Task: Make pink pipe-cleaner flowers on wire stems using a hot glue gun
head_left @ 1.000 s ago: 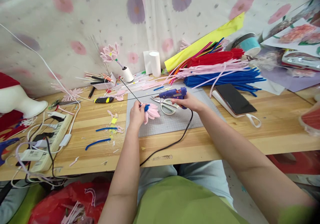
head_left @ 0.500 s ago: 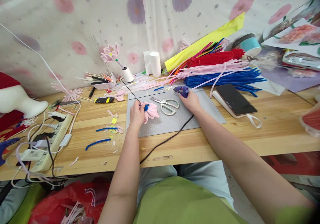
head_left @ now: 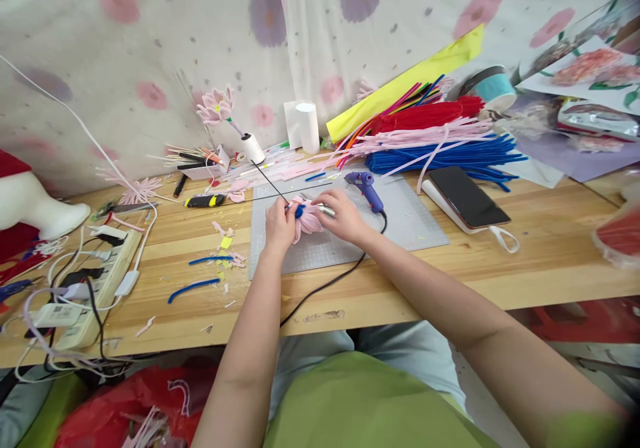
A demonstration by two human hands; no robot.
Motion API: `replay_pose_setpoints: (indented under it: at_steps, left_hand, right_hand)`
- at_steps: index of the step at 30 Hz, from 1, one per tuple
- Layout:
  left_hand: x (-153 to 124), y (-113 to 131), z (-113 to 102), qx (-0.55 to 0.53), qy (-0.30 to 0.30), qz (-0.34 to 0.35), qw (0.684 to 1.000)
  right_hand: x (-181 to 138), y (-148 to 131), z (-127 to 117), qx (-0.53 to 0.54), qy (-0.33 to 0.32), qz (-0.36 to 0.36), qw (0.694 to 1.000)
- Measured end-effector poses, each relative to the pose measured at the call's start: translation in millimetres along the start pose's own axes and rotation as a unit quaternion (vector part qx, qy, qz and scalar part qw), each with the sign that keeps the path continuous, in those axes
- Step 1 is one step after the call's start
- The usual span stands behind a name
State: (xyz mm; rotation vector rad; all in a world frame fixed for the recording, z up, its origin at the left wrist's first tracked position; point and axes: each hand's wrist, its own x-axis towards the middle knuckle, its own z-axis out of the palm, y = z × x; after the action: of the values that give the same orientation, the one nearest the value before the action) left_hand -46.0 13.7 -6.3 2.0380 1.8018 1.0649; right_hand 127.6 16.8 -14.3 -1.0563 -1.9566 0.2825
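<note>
My left hand (head_left: 281, 225) is closed around the base of a pink pipe-cleaner flower (head_left: 309, 225) with a blue centre and a thin dark stem pointing up and left. From the right, my right hand (head_left: 341, 216) reaches over the flower, its fingertips closed on the petals. Partly covered by that hand are the scissors (head_left: 327, 211), of which only a bit shows. The blue glue gun (head_left: 367, 191) lies on the grey cutting mat (head_left: 410, 218), its black cord running toward the table's front edge.
Bundles of blue pipe cleaners (head_left: 440, 157) and red ones (head_left: 427, 115) lie at the back right, near a phone (head_left: 469, 197) on a stand. A finished-looking pink flower (head_left: 217, 107) stands behind. Left are a box cutter (head_left: 205, 201), blue offcuts (head_left: 194, 289) and a power strip (head_left: 100, 291).
My right hand has let go of the glue gun, which now rests on the mat, and has moved left onto the flower's petals. My left hand still holds the flower.
</note>
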Motion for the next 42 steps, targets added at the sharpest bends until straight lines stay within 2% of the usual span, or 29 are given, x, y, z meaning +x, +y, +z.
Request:
replay_pose_setpoints:
  at_steps: [3, 7, 10, 15, 21, 30, 35, 42]
  left_hand:
    - [-3.2, 1.1, -0.5, -0.001, 0.002, 0.012, 1.000]
    - [-5.8, 0.8, -1.0, -0.004, 0.002, 0.015, 1.000]
    - [-6.8, 1.5, -1.2, -0.006, -0.003, 0.005, 1.000]
    - [-8.3, 2.6, -0.8, 0.006, 0.005, -0.018, 1.000]
    - [-9.0, 1.6, 0.5, 0.007, 0.013, -0.024, 1.000]
    - [-11.3, 0.9, 2.5, 0.003, 0.037, 0.008, 0.999]
    - [-13.1, -1.8, 5.2, 0.008, 0.077, 0.046, 0.996]
    - [-20.5, -7.6, 10.5, 0.032, 0.118, 0.097, 0.988]
  right_hand:
    - [3.1, -3.5, 17.0, 0.039, -0.004, 0.046, 0.998]
    - [5.9, -3.3, 23.4, 0.021, -0.012, 0.064, 0.998]
    - [6.4, -3.1, 20.7, -0.009, -0.025, 0.042, 0.999]
    - [3.5, -1.6, 15.9, -0.054, -0.040, -0.039, 0.997]
    - [1.1, -3.8, 15.0, -0.044, -0.051, -0.054, 0.996]
    - [0.7, -6.6, 12.9, -0.047, -0.065, -0.073, 0.994]
    - [1.4, -13.8, 15.4, -0.059, -0.054, -0.046, 0.996]
    - [3.7, -19.7, 22.7, -0.073, -0.045, -0.075, 0.993]
